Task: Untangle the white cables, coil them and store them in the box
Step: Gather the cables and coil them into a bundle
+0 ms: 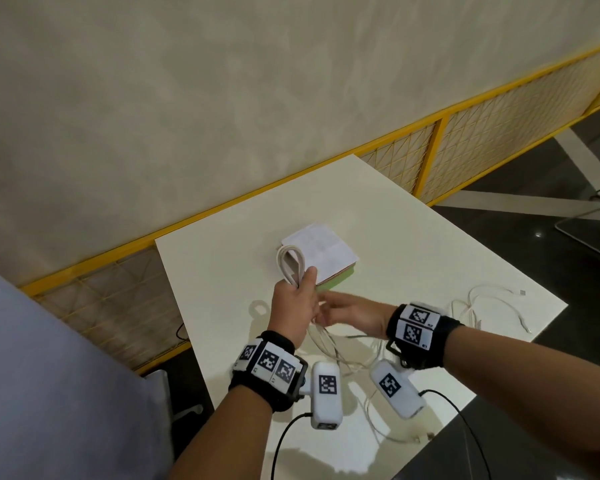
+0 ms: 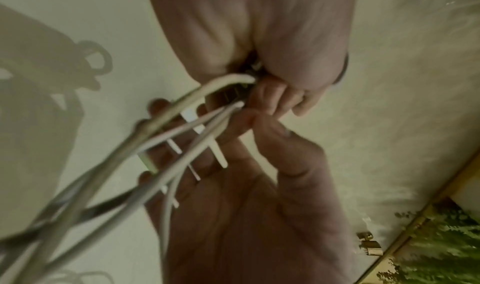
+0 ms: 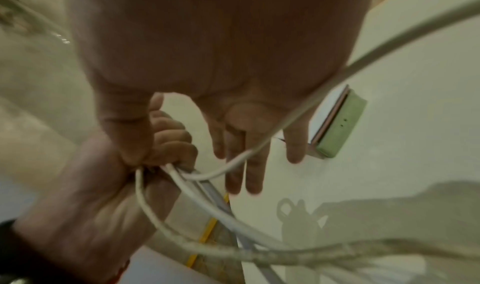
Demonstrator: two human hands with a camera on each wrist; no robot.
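My left hand (image 1: 296, 299) is fisted round a coiled bundle of white cable (image 1: 289, 264), whose loops stick up above the fist. More strands (image 2: 166, 136) trail out below the fist toward the table. My right hand (image 1: 343, 311) reaches in from the right with its fingers (image 3: 246, 165) straight and spread, touching the left fist. One white strand (image 3: 293, 116) runs across its palm and fingers without being pinched. The box (image 1: 326, 252), green with its white lid open, lies on the table just behind both hands.
Loose white cables (image 1: 484, 306) lie tangled at the table's right edge, and another strand with connectors (image 1: 392, 434) lies near the front edge. A yellow mesh railing (image 1: 430, 157) borders the white table (image 1: 222, 271) at the back. Dark floor lies to the right.
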